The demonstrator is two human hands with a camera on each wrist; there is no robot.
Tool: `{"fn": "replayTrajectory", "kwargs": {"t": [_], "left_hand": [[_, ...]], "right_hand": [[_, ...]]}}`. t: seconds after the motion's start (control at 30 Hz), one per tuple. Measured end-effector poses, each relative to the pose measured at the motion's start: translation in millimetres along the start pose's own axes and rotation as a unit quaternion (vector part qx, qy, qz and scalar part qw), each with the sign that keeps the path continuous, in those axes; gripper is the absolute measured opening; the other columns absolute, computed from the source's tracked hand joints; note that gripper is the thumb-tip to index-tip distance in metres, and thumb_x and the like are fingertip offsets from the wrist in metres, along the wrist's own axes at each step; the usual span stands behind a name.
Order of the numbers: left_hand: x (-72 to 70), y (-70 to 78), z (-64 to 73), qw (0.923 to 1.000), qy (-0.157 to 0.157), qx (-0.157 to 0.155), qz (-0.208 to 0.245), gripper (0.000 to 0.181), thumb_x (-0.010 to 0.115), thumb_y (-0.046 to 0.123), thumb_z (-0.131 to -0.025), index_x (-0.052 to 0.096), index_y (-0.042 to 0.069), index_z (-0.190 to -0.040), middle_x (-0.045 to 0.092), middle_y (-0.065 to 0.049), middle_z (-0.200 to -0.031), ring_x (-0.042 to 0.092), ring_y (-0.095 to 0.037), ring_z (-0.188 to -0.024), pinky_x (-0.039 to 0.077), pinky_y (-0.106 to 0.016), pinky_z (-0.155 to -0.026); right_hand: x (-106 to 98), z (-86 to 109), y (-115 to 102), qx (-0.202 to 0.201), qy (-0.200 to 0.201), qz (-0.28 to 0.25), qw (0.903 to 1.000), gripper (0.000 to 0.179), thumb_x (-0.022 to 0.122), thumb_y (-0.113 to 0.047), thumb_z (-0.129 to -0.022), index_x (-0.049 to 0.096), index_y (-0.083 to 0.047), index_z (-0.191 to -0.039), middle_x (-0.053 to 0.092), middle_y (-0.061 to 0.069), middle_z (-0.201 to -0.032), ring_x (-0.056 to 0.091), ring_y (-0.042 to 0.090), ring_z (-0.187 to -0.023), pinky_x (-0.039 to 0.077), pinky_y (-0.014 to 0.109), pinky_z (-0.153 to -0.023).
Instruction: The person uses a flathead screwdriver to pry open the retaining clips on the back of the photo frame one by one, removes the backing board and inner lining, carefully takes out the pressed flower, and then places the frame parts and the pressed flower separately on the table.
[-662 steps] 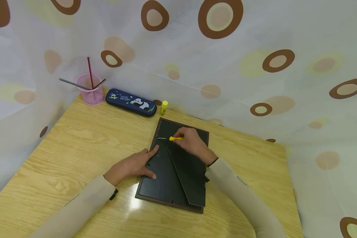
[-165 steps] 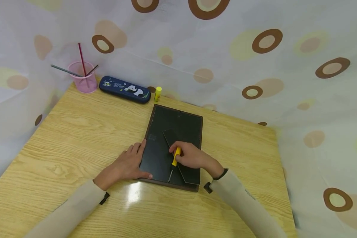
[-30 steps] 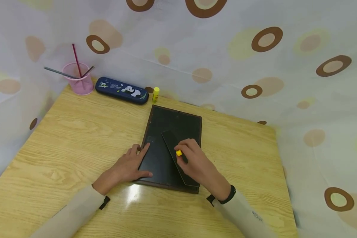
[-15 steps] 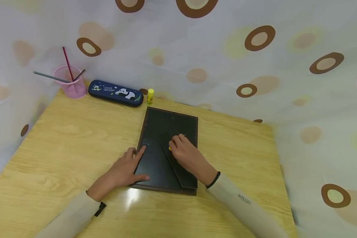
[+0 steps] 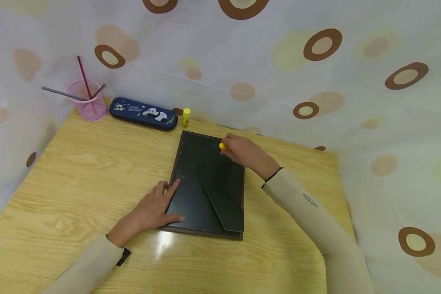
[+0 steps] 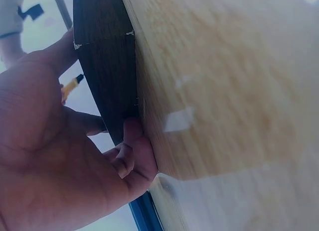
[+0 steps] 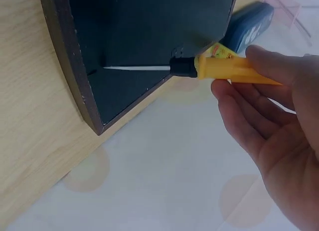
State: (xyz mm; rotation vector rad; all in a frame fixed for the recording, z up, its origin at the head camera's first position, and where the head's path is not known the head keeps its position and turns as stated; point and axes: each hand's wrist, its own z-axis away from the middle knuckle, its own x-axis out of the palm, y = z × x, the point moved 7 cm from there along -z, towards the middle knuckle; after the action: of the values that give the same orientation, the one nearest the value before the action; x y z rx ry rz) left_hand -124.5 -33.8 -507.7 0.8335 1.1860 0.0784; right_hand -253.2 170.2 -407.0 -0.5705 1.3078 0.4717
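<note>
A dark picture frame (image 5: 191,200) lies face down on the wooden table, its black back with the slanted stand leg (image 5: 222,204) facing up. My left hand (image 5: 152,210) holds its near left corner, thumb and index finger reaching over the back. In the left wrist view the other fingers curl against the frame's side (image 6: 107,76). My right hand (image 5: 246,153) grips a screwdriver (image 7: 224,69) by its yellow handle. The metal tip (image 7: 112,68) points at the back panel beside a small dark tab (image 7: 91,72) on the far edge.
Behind the frame stand a yellow glue stick (image 5: 185,117) and a navy panda pencil case (image 5: 143,114). A pink mesh cup (image 5: 90,108) with pencils is at the back left. Patterned cloth (image 5: 264,106) walls off the table's back and sides.
From the near edge my right hand has moved with the screwdriver across the middle to the far edge. My left hand's outer fingers have curled down at the frame's side.
</note>
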Motion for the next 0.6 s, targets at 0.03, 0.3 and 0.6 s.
{"fn": "replayTrajectory", "kwargs": {"t": [0.03, 0.3, 0.6], "left_hand": [[-0.2, 0.1, 0.1, 1.0000, 0.001, 0.001, 0.001, 0.103, 0.075, 0.052, -0.085, 0.021, 0.006, -0.160, 0.037, -0.027, -0.137, 0.050, -0.035, -0.104, 0.042, -0.036, -0.063], [0.5, -1.3, -0.3, 1.0000, 0.004, 0.002, -0.002, 0.104, 0.076, 0.052, -0.085, 0.020, 0.006, -0.160, 0.038, -0.026, -0.136, 0.050, -0.034, -0.101, 0.043, -0.035, -0.063], [2.5, -4.2, -0.4, 1.0000, -0.001, -0.003, -0.003, 0.104, 0.076, 0.052, -0.085, 0.019, 0.007, -0.160, 0.037, -0.026, -0.137, 0.050, -0.034, -0.102, 0.043, -0.035, -0.065]], "right_hand": [[0.0, -2.6, 2.1, 0.003, -0.010, -0.010, 0.9999, 0.023, 0.066, -0.016, -0.098, 0.067, 0.002, -0.113, 0.060, 0.014, -0.101, 0.062, 0.025, -0.086, 0.053, 0.036, -0.079], [3.3, -13.6, 5.5, 0.005, -0.039, -0.035, 0.9986, 0.024, 0.066, -0.016, -0.098, 0.067, 0.001, -0.115, 0.060, 0.013, -0.101, 0.060, 0.024, -0.086, 0.051, 0.037, -0.080], [9.1, -21.9, 9.4, 0.007, -0.050, -0.035, 0.9981, 0.025, 0.071, -0.017, -0.095, 0.069, 0.001, -0.112, 0.062, 0.013, -0.101, 0.061, 0.024, -0.086, 0.052, 0.036, -0.079]]}}
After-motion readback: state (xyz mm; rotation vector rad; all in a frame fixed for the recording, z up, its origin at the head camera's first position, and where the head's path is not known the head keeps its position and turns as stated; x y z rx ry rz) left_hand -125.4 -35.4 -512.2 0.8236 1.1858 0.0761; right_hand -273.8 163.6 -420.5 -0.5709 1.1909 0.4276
